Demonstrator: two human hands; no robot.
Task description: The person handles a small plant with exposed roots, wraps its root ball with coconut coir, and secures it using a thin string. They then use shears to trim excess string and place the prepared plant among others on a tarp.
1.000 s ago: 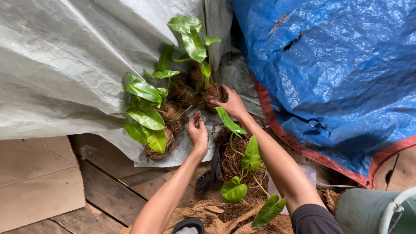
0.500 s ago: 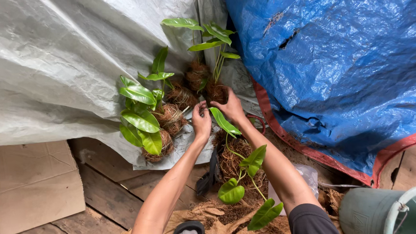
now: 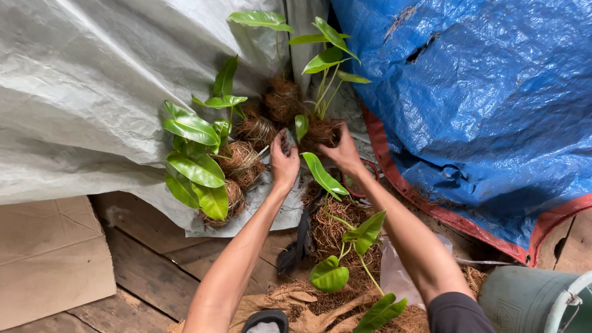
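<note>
Your right hand (image 3: 343, 152) has its grip closed on a brown fibre-wrapped root ball w/ green leafy stems (image 3: 322, 129), left hand (image 3: 284, 162) open-fingered steadying beside it, so it stands upright vs. the grey plastic sheet (image 3: 73, 96).

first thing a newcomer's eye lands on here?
Probably the big blue tarp filling the upper right, against the grey sheet on the left. At the seam between them stands a cluster of green-leaved plants with fibre-wrapped root balls; the left hand and right hand reach up to one root ball, the right one holding it.
</note>
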